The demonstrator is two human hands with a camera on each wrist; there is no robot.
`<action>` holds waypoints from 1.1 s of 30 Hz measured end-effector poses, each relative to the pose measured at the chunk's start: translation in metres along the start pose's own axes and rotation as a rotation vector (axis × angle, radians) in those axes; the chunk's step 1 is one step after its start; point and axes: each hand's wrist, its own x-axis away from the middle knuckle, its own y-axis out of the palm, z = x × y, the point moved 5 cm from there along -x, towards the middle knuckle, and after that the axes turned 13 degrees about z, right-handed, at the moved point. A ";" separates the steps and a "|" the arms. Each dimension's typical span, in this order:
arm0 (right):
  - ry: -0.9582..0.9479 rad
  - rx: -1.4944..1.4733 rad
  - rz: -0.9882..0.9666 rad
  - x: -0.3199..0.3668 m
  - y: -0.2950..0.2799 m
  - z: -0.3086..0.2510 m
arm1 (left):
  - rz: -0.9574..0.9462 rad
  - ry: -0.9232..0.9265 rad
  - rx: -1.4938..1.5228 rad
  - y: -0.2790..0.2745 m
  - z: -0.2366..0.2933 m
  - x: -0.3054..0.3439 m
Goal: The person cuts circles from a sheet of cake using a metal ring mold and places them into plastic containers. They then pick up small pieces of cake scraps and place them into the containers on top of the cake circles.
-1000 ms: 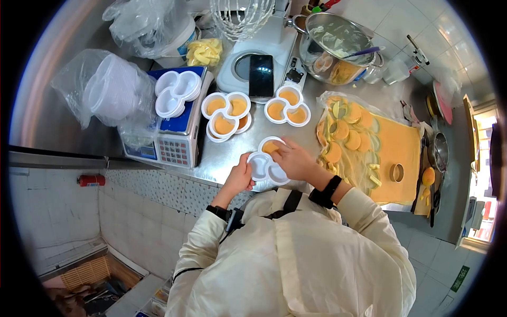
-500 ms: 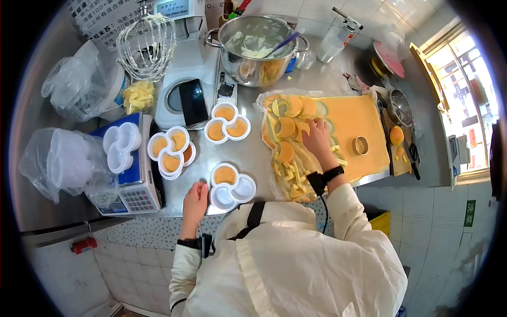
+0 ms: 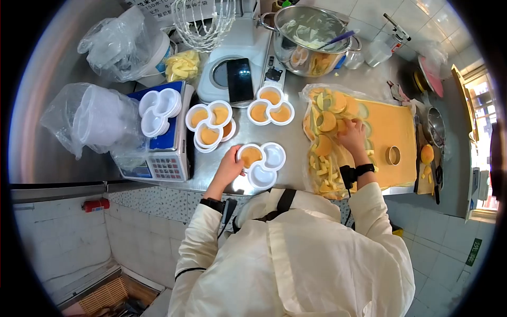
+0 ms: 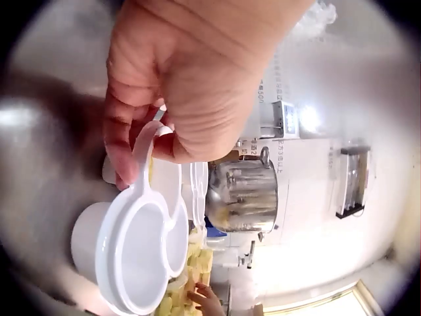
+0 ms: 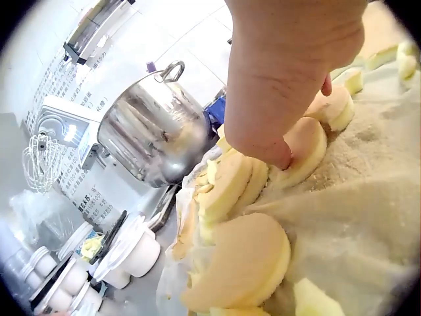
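My left hand (image 3: 229, 167) grips the left rim of a white three-cup plastic container (image 3: 262, 177), thumb and fingers pinching its edge in the left wrist view. That container has a sponge cake disc (image 3: 251, 156) in its left cup and two bare cups. Over the sheet of cut sponge cake, my right hand (image 3: 353, 136) reaches down among loose rounds. In the right wrist view its fingers grip the edge of a round of sponge cake (image 5: 306, 146); part of the grip is hidden behind the hand. Another round (image 5: 245, 260) lies nearer that wrist camera.
Filled three-cup containers (image 3: 270, 113) stand behind. A scale (image 3: 168, 153) bears a stack of white containers (image 3: 153, 124). A phone (image 3: 240, 79) lies before the mixer. A steel pot (image 3: 298, 55) stands at the back, and a ring cutter (image 3: 393, 155) sits on the cake sheet (image 3: 398, 132).
My right hand has left the container's cup and moved right to the cake rounds. My left hand let go of the container, then took its rim again; the container has turned a little counterclockwise.
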 end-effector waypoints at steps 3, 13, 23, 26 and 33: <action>-0.111 -0.041 0.130 0.002 -0.007 -0.001 | -0.042 -0.266 0.140 -0.002 -0.005 0.018; 0.240 -0.889 -0.173 0.040 -0.056 -0.092 | 0.162 0.186 0.004 -0.002 -0.035 -0.002; -0.286 -0.800 -0.686 0.040 -0.005 -0.209 | 0.156 -0.029 0.149 -0.001 -0.021 0.016; -0.475 -0.760 -0.621 0.046 0.001 -0.214 | 0.180 0.002 0.139 0.000 -0.022 0.018; -0.838 -0.422 -0.173 0.058 -0.009 -0.229 | 0.162 -0.020 0.164 0.003 -0.019 0.018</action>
